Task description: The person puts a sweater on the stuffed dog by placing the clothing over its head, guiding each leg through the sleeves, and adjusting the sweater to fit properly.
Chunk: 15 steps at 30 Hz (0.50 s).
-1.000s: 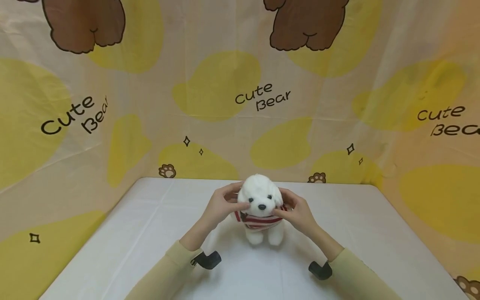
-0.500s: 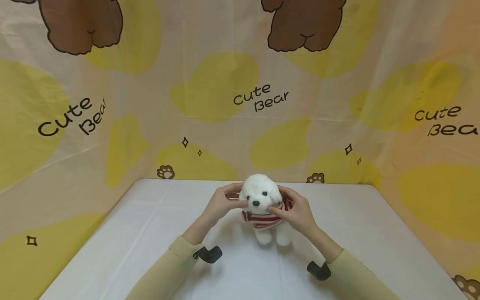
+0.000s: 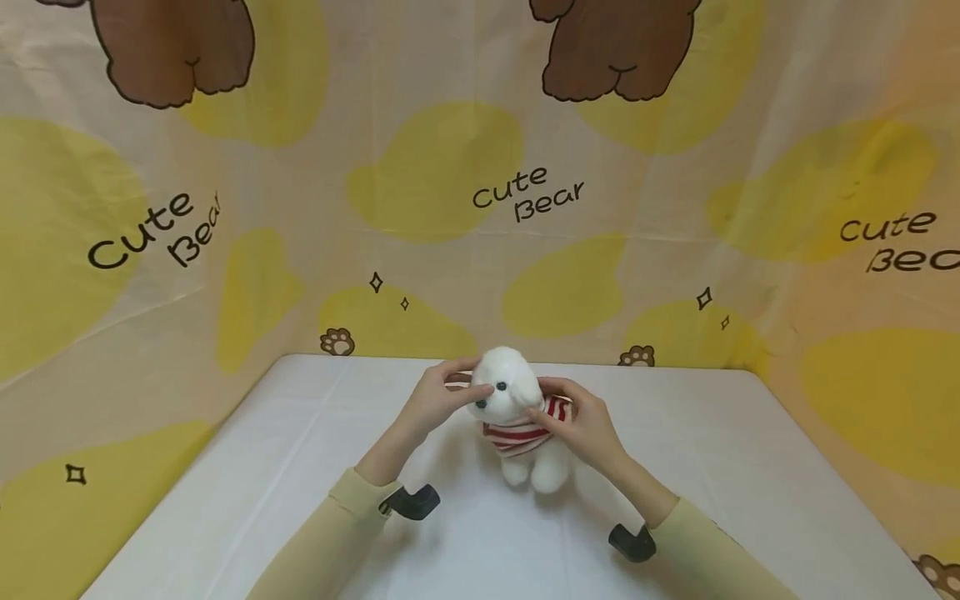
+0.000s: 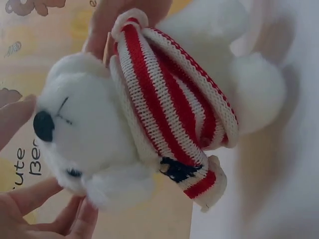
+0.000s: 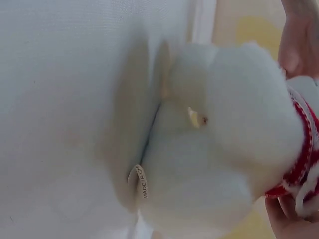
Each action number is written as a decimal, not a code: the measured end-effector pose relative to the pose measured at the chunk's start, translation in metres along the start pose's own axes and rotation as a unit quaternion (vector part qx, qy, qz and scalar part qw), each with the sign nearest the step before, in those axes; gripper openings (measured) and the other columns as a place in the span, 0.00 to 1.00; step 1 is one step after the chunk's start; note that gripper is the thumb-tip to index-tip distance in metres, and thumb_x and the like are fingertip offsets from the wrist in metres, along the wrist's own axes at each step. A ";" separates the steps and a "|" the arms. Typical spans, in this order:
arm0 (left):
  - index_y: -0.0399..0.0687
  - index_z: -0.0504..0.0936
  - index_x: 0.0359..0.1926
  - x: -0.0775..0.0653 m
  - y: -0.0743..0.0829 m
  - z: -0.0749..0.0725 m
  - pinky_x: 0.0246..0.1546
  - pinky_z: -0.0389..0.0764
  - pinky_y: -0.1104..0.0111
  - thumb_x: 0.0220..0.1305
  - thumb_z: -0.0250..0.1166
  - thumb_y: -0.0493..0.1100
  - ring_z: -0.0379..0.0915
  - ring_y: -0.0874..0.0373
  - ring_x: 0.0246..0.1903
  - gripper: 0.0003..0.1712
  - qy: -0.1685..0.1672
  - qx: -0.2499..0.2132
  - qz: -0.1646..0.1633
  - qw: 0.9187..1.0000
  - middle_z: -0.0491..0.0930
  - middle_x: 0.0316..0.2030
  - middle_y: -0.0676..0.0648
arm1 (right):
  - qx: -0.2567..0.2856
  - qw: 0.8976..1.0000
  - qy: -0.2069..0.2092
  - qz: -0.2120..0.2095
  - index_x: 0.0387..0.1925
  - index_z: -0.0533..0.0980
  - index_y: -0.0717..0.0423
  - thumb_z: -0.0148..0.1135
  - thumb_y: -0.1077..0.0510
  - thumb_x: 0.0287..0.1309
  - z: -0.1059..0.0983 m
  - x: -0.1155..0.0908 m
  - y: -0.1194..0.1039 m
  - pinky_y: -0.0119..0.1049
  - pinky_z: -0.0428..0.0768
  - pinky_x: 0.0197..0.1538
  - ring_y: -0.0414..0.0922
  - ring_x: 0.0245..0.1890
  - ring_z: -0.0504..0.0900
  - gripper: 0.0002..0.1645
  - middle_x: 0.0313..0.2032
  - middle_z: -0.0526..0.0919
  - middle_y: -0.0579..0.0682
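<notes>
A white plush dog (image 3: pixel 504 375) in a red-and-white striped knit sweater (image 3: pixel 517 435) stands on the white table, its face turned to the left. My left hand (image 3: pixel 435 404) holds the head, with the thumb on the face by the eye and the fingers behind it. My right hand (image 3: pixel 592 425) holds the neck and sweater, thumb below the ear (image 4: pixel 122 186). The left wrist view shows the black nose (image 4: pixel 44 125) between the hands. A "MADE IN" tag (image 5: pixel 139 181) hangs at the rear in the right wrist view.
The white tabletop (image 3: pixel 300 450) spreads around the toy. Behind it and at both sides hang yellow-and-cream "Cute Bear" curtains (image 3: pixel 420 183). A black curved piece (image 3: pixel 412 502) sits at each wrist by the sleeve cuffs.
The plush dog has turned from facing me to facing left, after a slight shift to the right. Both hands stay on it; the right hand has moved slightly left.
</notes>
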<state>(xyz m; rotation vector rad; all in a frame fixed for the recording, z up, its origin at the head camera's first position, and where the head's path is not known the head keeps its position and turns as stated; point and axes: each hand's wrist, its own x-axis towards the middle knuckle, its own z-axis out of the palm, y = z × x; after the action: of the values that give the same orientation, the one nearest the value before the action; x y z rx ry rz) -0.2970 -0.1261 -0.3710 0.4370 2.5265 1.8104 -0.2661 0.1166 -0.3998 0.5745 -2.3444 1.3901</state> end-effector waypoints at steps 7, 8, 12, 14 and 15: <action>0.54 0.74 0.61 0.004 -0.008 -0.002 0.52 0.76 0.56 0.47 0.75 0.49 0.72 0.50 0.55 0.38 -0.008 -0.015 -0.023 1.000 0.76 0.56 0.48 | 0.043 0.998 -0.027 0.045 0.55 0.74 0.60 0.68 0.58 0.53 -0.008 -0.008 -0.009 0.51 0.75 0.56 0.53 0.55 0.75 0.27 0.54 0.79 0.57; 0.54 0.74 0.61 0.005 -0.010 -0.002 0.52 0.76 0.56 0.48 0.75 0.49 0.72 0.49 0.55 0.37 -0.010 -0.016 -0.024 1.000 0.76 0.55 0.47 | 0.044 0.997 -0.031 0.049 0.55 0.73 0.61 0.68 0.59 0.53 -0.009 -0.010 -0.011 0.51 0.76 0.56 0.54 0.55 0.75 0.27 0.54 0.78 0.58; 0.53 0.73 0.62 0.009 -0.018 -0.005 0.56 0.71 0.52 0.51 0.72 0.47 0.70 0.48 0.57 0.35 -0.027 -0.025 -0.029 0.999 0.75 0.57 0.46 | 0.042 0.996 -0.048 0.065 0.57 0.72 0.58 0.70 0.59 0.51 -0.011 -0.014 -0.008 0.48 0.76 0.55 0.54 0.55 0.76 0.31 0.55 0.78 0.58; 0.51 0.72 0.62 0.011 -0.023 -0.006 0.58 0.70 0.50 0.53 0.71 0.46 0.70 0.47 0.57 0.35 -0.036 -0.032 -0.032 0.998 0.74 0.58 0.45 | 0.037 0.996 -0.054 0.068 0.57 0.73 0.54 0.72 0.56 0.48 -0.011 -0.015 0.002 0.47 0.76 0.56 0.53 0.55 0.77 0.33 0.55 0.78 0.55; 0.51 0.72 0.62 0.012 -0.025 -0.006 0.58 0.69 0.50 0.53 0.71 0.46 0.70 0.47 0.57 0.34 -0.039 -0.035 -0.035 0.998 0.74 0.59 0.45 | 0.035 0.995 -0.059 0.066 0.57 0.73 0.52 0.73 0.55 0.47 -0.011 -0.015 0.007 0.46 0.76 0.56 0.52 0.55 0.78 0.34 0.55 0.78 0.53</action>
<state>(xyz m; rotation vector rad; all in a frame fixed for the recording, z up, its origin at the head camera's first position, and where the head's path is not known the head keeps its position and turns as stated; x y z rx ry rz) -0.3147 -0.1365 -0.3901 0.4050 2.3877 1.8143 -0.2558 0.1313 -0.4072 0.5421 -2.4740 1.5426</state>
